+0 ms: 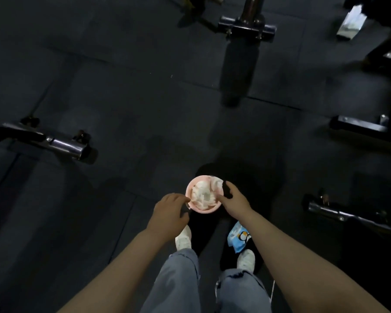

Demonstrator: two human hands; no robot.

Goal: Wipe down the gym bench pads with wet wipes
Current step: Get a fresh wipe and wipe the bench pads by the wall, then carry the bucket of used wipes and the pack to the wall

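Below, both hands at pink bowl (216, 205) of crumpled wipes (203, 193), left grip (171, 210) and right grip (234, 199) curled on its rim.

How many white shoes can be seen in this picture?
2. The left shoe is below the left hand; the right shoe is beside the blue wipes pack. Trouser legs hide part of each.

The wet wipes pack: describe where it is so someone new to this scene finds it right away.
Start at the person's two white shoes at bottom centre, on the dark floor. The wet wipes pack lies just ahead of the right shoe, under the right forearm and below the pink bowl. It is the only blue thing here, flat, with a penguin picture.
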